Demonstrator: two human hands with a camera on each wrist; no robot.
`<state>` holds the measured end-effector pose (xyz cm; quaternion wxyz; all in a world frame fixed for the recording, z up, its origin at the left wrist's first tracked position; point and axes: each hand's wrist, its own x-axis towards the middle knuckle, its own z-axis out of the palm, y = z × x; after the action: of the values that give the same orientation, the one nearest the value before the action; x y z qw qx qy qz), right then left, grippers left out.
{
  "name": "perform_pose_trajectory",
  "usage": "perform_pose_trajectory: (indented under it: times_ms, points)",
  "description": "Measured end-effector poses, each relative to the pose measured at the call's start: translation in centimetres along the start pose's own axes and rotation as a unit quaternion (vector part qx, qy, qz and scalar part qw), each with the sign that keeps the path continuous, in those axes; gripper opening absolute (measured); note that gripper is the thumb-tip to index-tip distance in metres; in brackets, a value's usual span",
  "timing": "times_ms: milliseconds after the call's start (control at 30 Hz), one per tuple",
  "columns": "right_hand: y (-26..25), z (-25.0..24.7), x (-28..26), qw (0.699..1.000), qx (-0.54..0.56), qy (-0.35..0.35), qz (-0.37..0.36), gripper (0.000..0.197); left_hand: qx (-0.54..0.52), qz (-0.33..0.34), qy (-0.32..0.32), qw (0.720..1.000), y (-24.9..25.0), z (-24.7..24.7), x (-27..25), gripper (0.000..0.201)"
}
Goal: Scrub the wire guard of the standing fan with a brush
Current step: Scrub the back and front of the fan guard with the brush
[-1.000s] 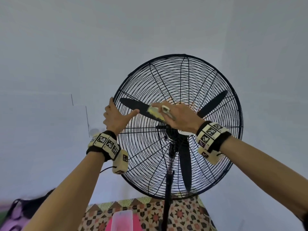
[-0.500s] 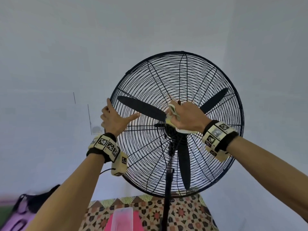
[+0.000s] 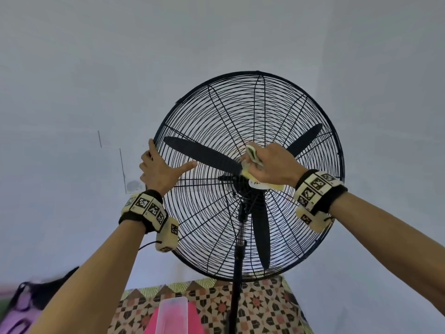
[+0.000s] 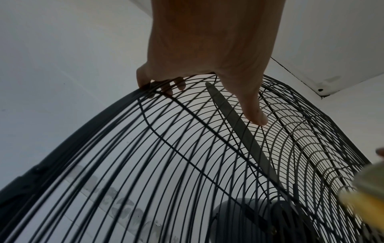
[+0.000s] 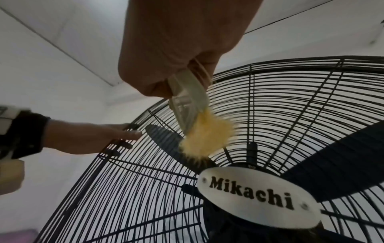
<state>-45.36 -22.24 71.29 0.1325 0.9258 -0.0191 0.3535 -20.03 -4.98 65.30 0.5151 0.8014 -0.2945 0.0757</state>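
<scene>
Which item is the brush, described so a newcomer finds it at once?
Start at the big round black wire guard of the standing fan. Just above its white oval "Mikachi" badge, the right hand grips a pale translucent plastic handle. That is the brush, the only thing there with fuzzy yellow bristles.

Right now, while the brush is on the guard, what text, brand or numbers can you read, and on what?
"Mikachi": black letters on the white oval badge at the centre of the black wire guard.
Head view: the same badge shows dark marks, too small to read.
Black-and-white square codes on the cream wristbands: patterns, not words.
No other text or numbers are readable.
</scene>
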Motion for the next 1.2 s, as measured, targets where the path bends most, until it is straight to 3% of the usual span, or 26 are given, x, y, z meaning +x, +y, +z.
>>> perform_pose_trajectory:
  times_ms: [133, 300, 433, 500, 667, 800, 933, 1033, 1200]
  points:
    - [-0.6, 0.3, -0.2, 1.000, -0.020, -0.015, 0.004, 0.017, -0.001, 0.000, 0.001, 1.000, -0.1, -0.1, -0.1, 0.146]
    - [0.0, 0.2, -0.6, 0.993, -0.056, -0.098, 0.044, 0.011, 0.002, 0.003, 0.000, 1.000, -0.4, 0.0, 0.0, 0.146]
    - [-1.1, -0.4, -0.3, 0.998, -0.042, -0.024, 0.038, 0.014, 0.001, 0.006, 0.001, 1.000, -0.4, 0.2, 0.1, 0.145]
    - [-1.2, -0.1, -0.5, 0.997, -0.056, -0.034, 0.043, 0.024, 0.003, 0.003, 0.001, 1.000, -0.5, 0.1, 0.1, 0.145]
    - [-1.1, -0.1, -0.7, 0.989, -0.076, -0.105, 0.067, 0.011, 0.008, 0.005, -0.002, 1.000, -0.4, -0.1, -0.1, 0.145]
    - [-1.7, -0.2, -0.1, 0.996, -0.051, -0.048, 0.062, 0.015, 0.001, 0.009, -0.003, 1.000, -0.4, 0.0, -0.1, 0.144]
    - [-2.1, 0.3, -1.6, 0.994, -0.056, -0.066, 0.067, 0.022, -0.001, 0.013, -0.010, 1.000, -0.8, -0.3, -0.2, 0.144]
    - [-2.2, 0.1, -1.8, 0.985, -0.100, -0.106, 0.090, 0.012, 0.001, 0.025, -0.014, 1.000, -1.0, -0.5, -0.3, 0.143]
    - [-4.0, 0.1, -0.4, 0.993, -0.067, -0.071, 0.061, 0.015, -0.002, 0.030, -0.014, 0.999, -1.2, -0.6, -0.4, 0.144]
